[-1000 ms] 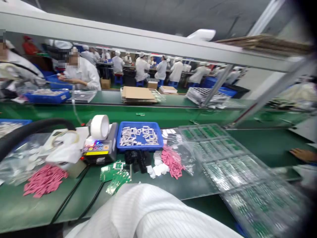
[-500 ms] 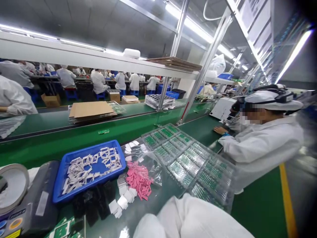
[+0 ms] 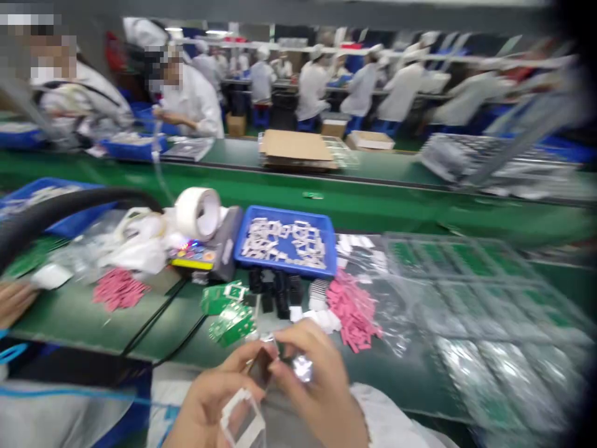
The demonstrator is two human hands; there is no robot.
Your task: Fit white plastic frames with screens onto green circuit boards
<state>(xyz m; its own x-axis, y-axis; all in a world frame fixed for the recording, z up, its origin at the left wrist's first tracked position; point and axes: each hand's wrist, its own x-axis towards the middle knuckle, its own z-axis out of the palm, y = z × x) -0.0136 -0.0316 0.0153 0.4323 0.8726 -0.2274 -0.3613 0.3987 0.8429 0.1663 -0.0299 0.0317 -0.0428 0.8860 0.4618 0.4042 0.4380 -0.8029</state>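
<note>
My left hand (image 3: 209, 398) low in the picture grips a white-edged square frame (image 3: 242, 420), which looks clear. My right hand (image 3: 317, 386) pinches a small dark part (image 3: 260, 367) close to the left hand's fingers, and a shiny foil scrap (image 3: 303, 367) shows beside it. Motion blur hides the finer detail. Just above my hands lie green circuit boards (image 3: 228, 323), white pads (image 3: 321, 320), black parts (image 3: 275, 292) and pink strips (image 3: 354, 311). A blue tray (image 3: 284, 241) holds white frames.
A white tape roll (image 3: 198, 213) stands on a black machine (image 3: 205, 258) at the bench. Stacked clear trays of boards (image 3: 485, 323) fill the right. A black hose (image 3: 56, 218) arcs at the left, a co-worker's hand (image 3: 13, 302) lies at the left edge, and a green conveyor (image 3: 298, 180) runs behind.
The view has swung back left and dropped toward the bench. My hands have risen into view holding small pieces, where earlier only a white sleeve showed.
</note>
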